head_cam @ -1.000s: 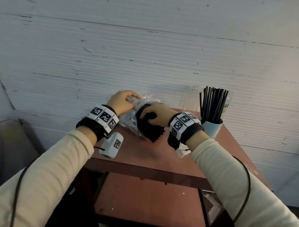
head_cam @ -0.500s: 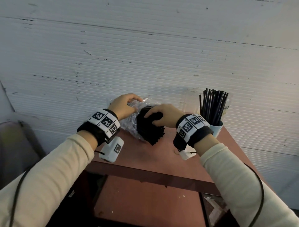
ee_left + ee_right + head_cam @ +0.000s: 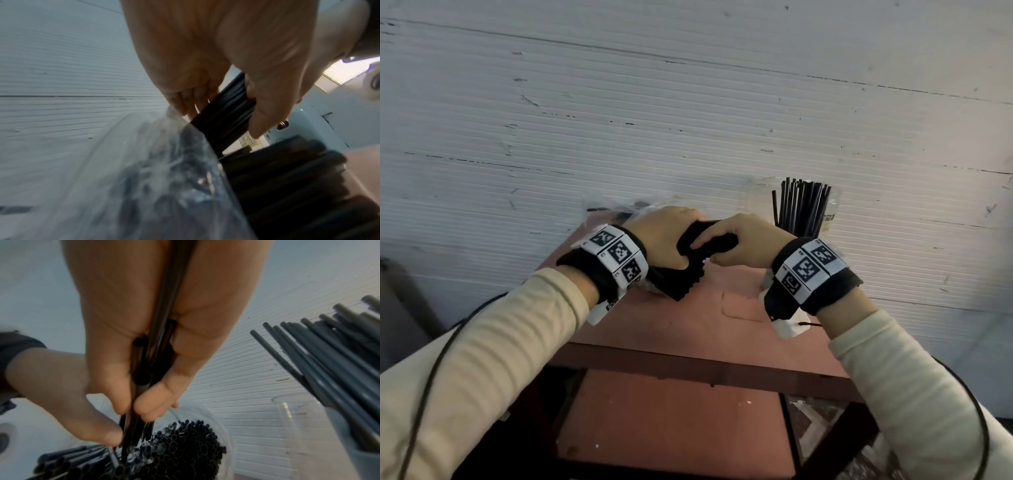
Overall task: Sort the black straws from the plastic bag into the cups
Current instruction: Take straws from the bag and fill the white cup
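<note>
The plastic bag (image 3: 616, 214) of black straws (image 3: 681, 281) lies on the red table (image 3: 722, 329), and now the left hand (image 3: 659, 240) has come in from the bag's edge to clench the bundle, while the right hand (image 3: 739, 243) pinches a few straws; a batch for the cup (image 3: 803, 209) looks nearly free.

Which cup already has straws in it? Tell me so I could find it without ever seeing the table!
Look at the reddish table against the ribbed white wall, then its far right corner, beyond the right hand. There stands a pale cup with black straws sticking straight up. The clear cup beside it looks empty.
</note>
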Demonstrator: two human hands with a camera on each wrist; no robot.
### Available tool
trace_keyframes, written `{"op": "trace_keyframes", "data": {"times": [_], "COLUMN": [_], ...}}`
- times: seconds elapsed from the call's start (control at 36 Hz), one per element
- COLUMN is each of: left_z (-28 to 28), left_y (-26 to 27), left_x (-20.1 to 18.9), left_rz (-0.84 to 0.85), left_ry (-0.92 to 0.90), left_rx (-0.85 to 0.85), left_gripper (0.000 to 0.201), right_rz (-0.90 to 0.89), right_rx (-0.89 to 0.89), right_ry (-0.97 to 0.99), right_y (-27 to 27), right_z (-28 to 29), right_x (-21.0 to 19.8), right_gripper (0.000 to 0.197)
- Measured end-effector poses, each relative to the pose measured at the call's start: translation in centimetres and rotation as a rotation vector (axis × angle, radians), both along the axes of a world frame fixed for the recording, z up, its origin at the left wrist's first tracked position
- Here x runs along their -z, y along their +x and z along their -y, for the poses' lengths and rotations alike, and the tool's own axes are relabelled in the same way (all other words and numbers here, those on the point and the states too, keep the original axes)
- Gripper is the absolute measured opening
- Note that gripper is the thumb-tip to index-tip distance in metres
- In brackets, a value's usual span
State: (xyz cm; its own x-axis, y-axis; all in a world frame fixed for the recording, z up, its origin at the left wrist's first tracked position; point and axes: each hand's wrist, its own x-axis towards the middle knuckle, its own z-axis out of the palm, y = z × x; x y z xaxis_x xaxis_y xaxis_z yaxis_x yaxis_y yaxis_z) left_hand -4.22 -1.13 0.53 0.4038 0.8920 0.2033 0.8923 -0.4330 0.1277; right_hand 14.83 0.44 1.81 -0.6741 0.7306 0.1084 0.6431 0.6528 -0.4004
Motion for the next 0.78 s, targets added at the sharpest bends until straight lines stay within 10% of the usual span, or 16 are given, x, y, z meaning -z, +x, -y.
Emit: {"op": "trace_keyframes", "data": {"times": [0.5, 0.78], "left_z": [-0.3, -1.1], "left_y": [3.6, 5.5], "left_x": [-0.3, -2.4], "left_rz": [0.268, 0.637], "left_ry": [0.109, 0.057], "left_rx": [-0.048, -0.003], "left_gripper": [0.011, 0.01], "right_rz": [-0.158, -0.765], "right_rx": [-0.016, 0.119], "right_ry": [0.336, 0.48], "right_y": [4.8, 6.5], "right_z": [1.5, 3.9], "right_x": [-2.3, -6.3], "right_gripper": [0.061, 0.04]}}
